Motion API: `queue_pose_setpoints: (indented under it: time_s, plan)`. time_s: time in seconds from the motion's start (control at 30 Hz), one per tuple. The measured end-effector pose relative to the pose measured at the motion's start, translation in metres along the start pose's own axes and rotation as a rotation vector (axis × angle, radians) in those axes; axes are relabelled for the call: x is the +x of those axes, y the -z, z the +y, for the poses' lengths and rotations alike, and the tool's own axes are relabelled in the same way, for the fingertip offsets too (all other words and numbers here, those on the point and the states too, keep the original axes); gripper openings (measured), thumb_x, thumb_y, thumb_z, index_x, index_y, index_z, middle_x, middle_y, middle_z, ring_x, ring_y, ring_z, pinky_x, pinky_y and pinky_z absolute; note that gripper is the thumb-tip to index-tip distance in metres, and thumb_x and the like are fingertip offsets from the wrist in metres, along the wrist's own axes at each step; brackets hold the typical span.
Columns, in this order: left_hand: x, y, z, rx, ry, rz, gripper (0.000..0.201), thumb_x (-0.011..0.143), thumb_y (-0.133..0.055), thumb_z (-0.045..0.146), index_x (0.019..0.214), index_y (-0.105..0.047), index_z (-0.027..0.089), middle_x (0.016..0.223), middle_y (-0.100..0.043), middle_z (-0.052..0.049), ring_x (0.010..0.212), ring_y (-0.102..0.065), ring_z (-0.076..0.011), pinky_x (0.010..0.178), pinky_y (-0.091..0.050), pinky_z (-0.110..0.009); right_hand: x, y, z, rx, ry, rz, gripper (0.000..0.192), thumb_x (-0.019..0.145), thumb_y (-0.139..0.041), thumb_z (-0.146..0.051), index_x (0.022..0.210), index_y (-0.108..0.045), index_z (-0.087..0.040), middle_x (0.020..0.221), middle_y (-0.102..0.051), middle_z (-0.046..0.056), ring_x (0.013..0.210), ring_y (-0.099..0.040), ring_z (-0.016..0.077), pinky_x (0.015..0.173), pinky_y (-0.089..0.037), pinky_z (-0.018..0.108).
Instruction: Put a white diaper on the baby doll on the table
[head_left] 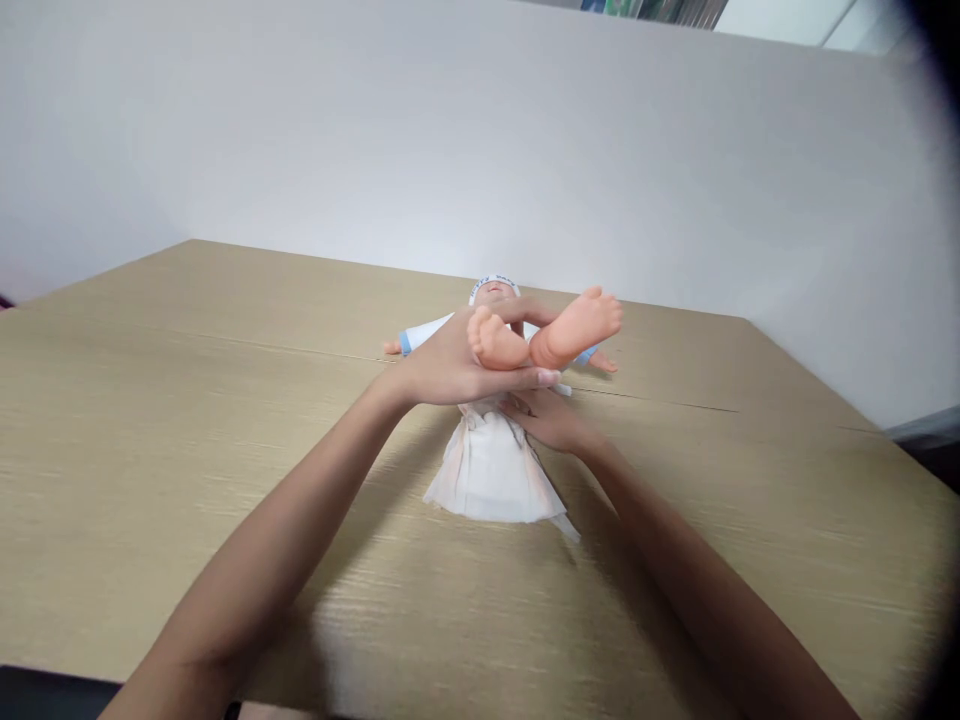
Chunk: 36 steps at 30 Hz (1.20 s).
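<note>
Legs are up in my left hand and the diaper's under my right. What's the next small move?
Probably slide the diaper further under the doll. The left hand holds both legs raised, the right hand rests on the diaper's top edge, and most of the diaper lies on the table short of the body.

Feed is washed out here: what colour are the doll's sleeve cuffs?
Light blue, on white sleeves; cuffs show best in the head view.
</note>
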<state>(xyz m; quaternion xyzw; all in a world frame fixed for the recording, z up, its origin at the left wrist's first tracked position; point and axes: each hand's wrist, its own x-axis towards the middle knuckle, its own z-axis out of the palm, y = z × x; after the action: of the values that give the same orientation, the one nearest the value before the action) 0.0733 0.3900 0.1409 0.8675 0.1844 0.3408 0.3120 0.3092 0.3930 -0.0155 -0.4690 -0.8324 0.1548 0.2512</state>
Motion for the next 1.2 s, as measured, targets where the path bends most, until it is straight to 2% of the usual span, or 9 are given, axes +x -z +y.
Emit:
queue_pose_setpoints:
  time_s: [0.1, 0.17, 0.3, 0.4, 0.47, 0.63, 0.77, 0.93, 1.2]
  plan:
    - [-0.010, -0.007, -0.006, 0.027, 0.042, -0.029, 0.052, 0.088, -0.084, 0.053, 0.126, -0.073, 0.020, 0.128, -0.074, -0.007, 0.112, -0.067, -0.0182, 0.098, -0.053, -0.030, -0.028, 0.014, -0.006, 0.003, -0.096, 0.031, 0.044, 0.111, -0.049, -0.051, 0.132, -0.074, -0.022, 0.147, -0.067, 0.007, 0.146, -0.058, 0.0275, 0.134, -0.044, 0.057]
    - [-0.018, -0.014, -0.010, 0.018, 0.059, -0.050, 0.053, 0.087, -0.084, 0.056, 0.126, -0.074, 0.022, 0.125, -0.074, -0.007, 0.112, -0.066, -0.0182, 0.097, -0.052, -0.030, -0.043, 0.019, -0.017, 0.021, -0.172, 0.200, 0.041, 0.105, -0.059, -0.053, 0.127, -0.072, -0.021, 0.140, -0.070, 0.009, 0.137, -0.063, 0.0278, 0.127, -0.050, 0.054]
    - [-0.035, -0.029, -0.013, 0.047, 0.097, -0.108, 0.056, 0.084, -0.085, 0.061, 0.130, -0.076, 0.028, 0.118, -0.072, -0.006, 0.116, -0.061, -0.0200, 0.103, -0.052, -0.034, -0.056, 0.016, -0.048, 0.070, -0.118, 0.518, 0.074, 0.086, -0.082, -0.049, 0.147, -0.055, -0.017, 0.151, -0.060, 0.014, 0.146, -0.058, 0.0301, 0.130, -0.050, 0.052]
    - [-0.046, -0.036, -0.013, 0.110, 0.123, -0.117, 0.059, 0.084, -0.085, 0.061, 0.135, -0.075, 0.034, 0.121, -0.069, -0.006, 0.121, -0.058, -0.0220, 0.107, -0.052, -0.037, -0.059, 0.016, -0.067, 0.110, 0.051, 0.451, 0.089, 0.089, -0.078, -0.036, 0.167, -0.037, -0.018, 0.165, -0.049, 0.015, 0.155, -0.054, 0.0264, 0.134, -0.050, 0.046]
    - [-0.056, -0.035, -0.014, 0.100, 0.091, -0.121, 0.059, 0.086, -0.084, 0.058, 0.139, -0.072, 0.035, 0.130, -0.070, -0.006, 0.126, -0.059, -0.0223, 0.112, -0.052, -0.040, -0.063, 0.019, -0.071, 0.084, 0.129, 0.364, 0.086, 0.095, -0.071, -0.031, 0.172, -0.033, -0.018, 0.166, -0.049, 0.015, 0.154, -0.056, 0.0242, 0.133, -0.052, 0.041]
    - [-0.098, -0.021, -0.037, 0.036, 0.035, -0.148, 0.057, 0.091, -0.082, 0.046, 0.142, -0.066, 0.028, 0.148, -0.067, -0.008, 0.140, -0.064, -0.0221, 0.125, -0.052, -0.042, -0.085, 0.024, -0.040, -0.016, 0.257, 0.239, 0.038, 0.107, -0.054, -0.030, 0.141, -0.070, -0.025, 0.147, -0.068, 0.004, 0.149, -0.062, 0.0185, 0.135, -0.050, 0.038]
    - [-0.137, -0.014, -0.069, 0.133, -0.004, -0.167, 0.053, 0.096, -0.076, 0.041, 0.145, -0.064, 0.028, 0.156, -0.064, -0.010, 0.156, -0.054, -0.0261, 0.138, -0.041, -0.055, -0.104, 0.016, -0.009, -0.175, 0.425, 0.224, 0.039, 0.113, -0.039, -0.029, 0.131, -0.073, -0.025, 0.146, -0.069, -0.001, 0.153, -0.058, 0.0144, 0.131, -0.050, 0.034]
    - [-0.154, -0.015, -0.090, 0.273, -0.085, -0.295, 0.072, 0.089, -0.082, 0.050, 0.154, -0.057, 0.030, 0.167, -0.055, -0.010, 0.166, -0.042, -0.0319, 0.139, -0.042, -0.060, -0.112, 0.012, 0.005, -0.262, 0.474, 0.171, 0.036, 0.113, -0.042, -0.030, 0.137, -0.069, -0.026, 0.155, -0.064, -0.003, 0.159, -0.050, 0.0129, 0.135, -0.042, 0.031]
    - [-0.156, -0.014, -0.080, 0.483, -0.043, -0.404, 0.079, 0.093, -0.074, 0.021, 0.166, -0.045, 0.033, 0.176, -0.044, -0.004, 0.171, -0.032, -0.0288, 0.135, -0.048, -0.056, -0.117, 0.022, 0.005, -0.361, 0.471, 0.084, 0.035, 0.108, -0.053, -0.019, 0.140, -0.066, -0.027, 0.164, -0.056, -0.004, 0.164, -0.045, 0.0135, 0.131, -0.048, 0.033]
